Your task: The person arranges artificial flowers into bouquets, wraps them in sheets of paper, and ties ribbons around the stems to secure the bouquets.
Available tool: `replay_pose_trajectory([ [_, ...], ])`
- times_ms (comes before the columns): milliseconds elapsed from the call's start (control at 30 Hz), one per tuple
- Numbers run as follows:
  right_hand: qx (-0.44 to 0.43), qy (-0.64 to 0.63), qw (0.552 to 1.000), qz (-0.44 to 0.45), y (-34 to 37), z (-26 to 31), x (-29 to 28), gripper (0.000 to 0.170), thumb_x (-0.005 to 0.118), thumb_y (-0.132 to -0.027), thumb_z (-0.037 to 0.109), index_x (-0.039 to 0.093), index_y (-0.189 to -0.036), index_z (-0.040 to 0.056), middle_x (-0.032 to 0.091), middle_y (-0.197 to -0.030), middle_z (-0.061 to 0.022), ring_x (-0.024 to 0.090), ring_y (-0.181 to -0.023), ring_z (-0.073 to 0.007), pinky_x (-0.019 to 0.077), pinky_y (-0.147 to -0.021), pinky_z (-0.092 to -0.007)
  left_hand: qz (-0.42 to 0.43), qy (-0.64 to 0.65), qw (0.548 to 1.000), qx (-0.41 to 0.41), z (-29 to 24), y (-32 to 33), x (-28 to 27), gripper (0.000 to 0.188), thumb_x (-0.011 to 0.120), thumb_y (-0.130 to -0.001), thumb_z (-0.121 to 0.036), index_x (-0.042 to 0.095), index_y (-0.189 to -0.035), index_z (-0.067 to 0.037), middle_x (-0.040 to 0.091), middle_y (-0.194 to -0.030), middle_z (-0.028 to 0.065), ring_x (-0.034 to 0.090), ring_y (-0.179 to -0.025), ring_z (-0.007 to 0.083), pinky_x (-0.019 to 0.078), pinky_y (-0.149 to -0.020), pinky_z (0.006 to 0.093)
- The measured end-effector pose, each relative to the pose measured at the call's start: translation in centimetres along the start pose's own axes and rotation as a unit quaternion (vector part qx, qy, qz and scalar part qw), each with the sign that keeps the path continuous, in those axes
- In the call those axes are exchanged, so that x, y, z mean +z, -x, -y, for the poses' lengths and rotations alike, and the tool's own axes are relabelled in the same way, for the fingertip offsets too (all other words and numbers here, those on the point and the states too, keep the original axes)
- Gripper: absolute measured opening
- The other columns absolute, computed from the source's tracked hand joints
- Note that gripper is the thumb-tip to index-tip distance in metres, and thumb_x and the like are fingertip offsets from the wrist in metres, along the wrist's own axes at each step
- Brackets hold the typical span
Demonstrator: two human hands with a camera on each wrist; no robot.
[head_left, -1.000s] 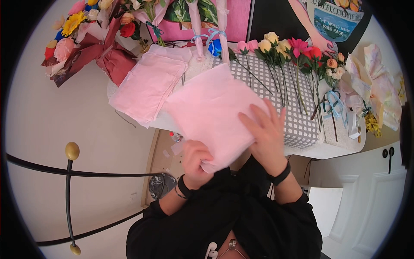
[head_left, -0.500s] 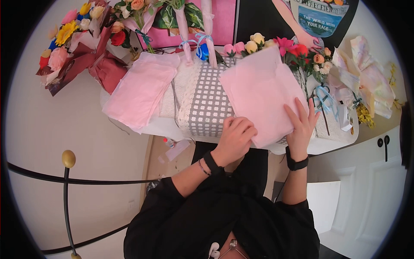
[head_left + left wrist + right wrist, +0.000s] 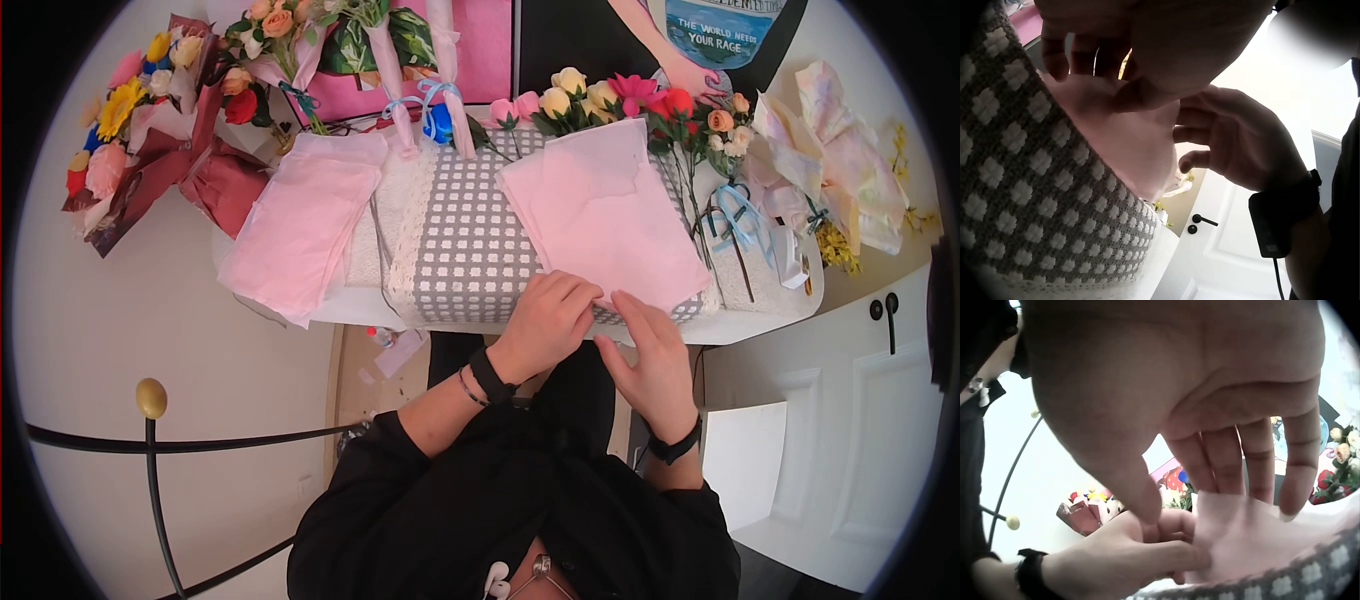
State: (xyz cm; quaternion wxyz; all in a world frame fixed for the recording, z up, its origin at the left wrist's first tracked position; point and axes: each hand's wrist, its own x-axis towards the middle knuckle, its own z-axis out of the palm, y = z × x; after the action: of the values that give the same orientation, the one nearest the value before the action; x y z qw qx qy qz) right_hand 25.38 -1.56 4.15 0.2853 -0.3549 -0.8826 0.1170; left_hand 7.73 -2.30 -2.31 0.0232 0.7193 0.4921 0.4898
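Observation:
A small stack of pink wrapping sheets (image 3: 610, 225) lies on the grey-and-white checked cloth (image 3: 465, 240), its near edge close to the table's front. My left hand (image 3: 545, 320) pinches the near left corner, thumb on the front face and fingers behind, as the right wrist view shows. Close beside it, my right hand (image 3: 655, 375) has extended fingers at the near edge of the sheets, with the thumb held apart. In the left wrist view the pink paper (image 3: 1125, 140) bends up between both hands.
Another pink sheet stack (image 3: 305, 220) lies on the left. Loose artificial flowers (image 3: 600, 98) line the back, with a dark red bouquet (image 3: 205, 150) at far left. A blue ribbon (image 3: 745, 215) and pale wrapped bouquet (image 3: 840, 160) stand right. A black metal rail (image 3: 220, 445) runs at left.
The pink sheets came down from the air onto the checked cloth toward the right. My right hand slid from their right side to the near edge, beside the left hand.

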Motion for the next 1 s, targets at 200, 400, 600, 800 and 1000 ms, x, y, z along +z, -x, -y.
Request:
replay_pose_trajectory([
  [200, 0.074, -0.094, 0.991, -0.063, -0.6, -1.2, 2.1, 0.022, 0.070, -0.086, 0.008, 0.065, -0.106, 0.0019, 0.067, -0.099, -0.0157, 0.065, -0.084, -0.0321, 0.0533, -0.072, -0.0371, 0.014, 0.021, 1.000, -0.007, -0.3, -0.3, 0.0, 0.016, 0.063, -0.081, 0.000, 0.062, -0.096, -0.005, 0.066, -0.091, 0.0069, 0.063, -0.087, 0.0256, 0.0447, -0.075, 0.0374],
  [400, 0.077, -0.109, 0.989, -0.071, -0.6, -1.9, 2.3, 0.010, 0.065, -0.090, 0.008, 0.067, -0.096, 0.0006, 0.068, -0.087, -0.0166, 0.067, -0.079, -0.0313, 0.0526, -0.067, -0.0367, 0.027, 0.040, 0.999, 0.001, 0.4, -0.3, -0.1, 0.016, 0.064, -0.082, 0.000, 0.062, -0.097, -0.004, 0.066, -0.090, 0.0080, 0.063, -0.086, 0.0272, 0.0466, -0.076, 0.0376],
  [600, 0.140, -0.130, 0.979, -0.065, -1.3, -2.1, 2.7, 0.011, 0.064, -0.091, 0.007, 0.068, -0.099, 0.0006, 0.068, -0.080, -0.0178, 0.067, -0.065, -0.0299, 0.0519, -0.062, -0.0344, 0.032, -0.002, 0.999, 0.032, 1.1, -0.3, -1.5, 0.027, 0.066, -0.079, -0.001, 0.063, -0.106, -0.005, 0.064, -0.097, 0.0091, 0.062, -0.092, 0.0272, 0.0467, -0.082, 0.0383],
  [800, 0.182, -0.151, 0.969, -0.065, -1.4, -1.7, 2.5, 0.019, 0.062, -0.092, 0.005, 0.066, -0.109, 0.0015, 0.069, -0.081, -0.0169, 0.069, -0.068, -0.0224, 0.0517, -0.063, -0.0301, 0.040, -0.039, 0.996, 0.070, 1.7, 0.3, -1.3, 0.042, 0.066, -0.073, 0.003, 0.064, -0.115, -0.006, 0.062, -0.102, 0.0075, 0.060, -0.097, 0.0261, 0.0452, -0.087, 0.0386],
  [1000, 0.063, -0.274, 0.954, -0.105, -0.9, -3.1, 4.3, 0.023, 0.063, -0.090, 0.002, 0.066, -0.112, 0.0026, 0.071, -0.091, -0.0149, 0.068, -0.073, -0.0160, 0.0512, -0.064, -0.0276, 0.049, -0.023, 0.996, 0.069, 3.0, -0.2, -1.0, 0.035, 0.065, -0.073, 0.004, 0.063, -0.106, -0.005, 0.062, -0.101, 0.0085, 0.060, -0.097, 0.0272, 0.0454, -0.091, 0.0421],
])
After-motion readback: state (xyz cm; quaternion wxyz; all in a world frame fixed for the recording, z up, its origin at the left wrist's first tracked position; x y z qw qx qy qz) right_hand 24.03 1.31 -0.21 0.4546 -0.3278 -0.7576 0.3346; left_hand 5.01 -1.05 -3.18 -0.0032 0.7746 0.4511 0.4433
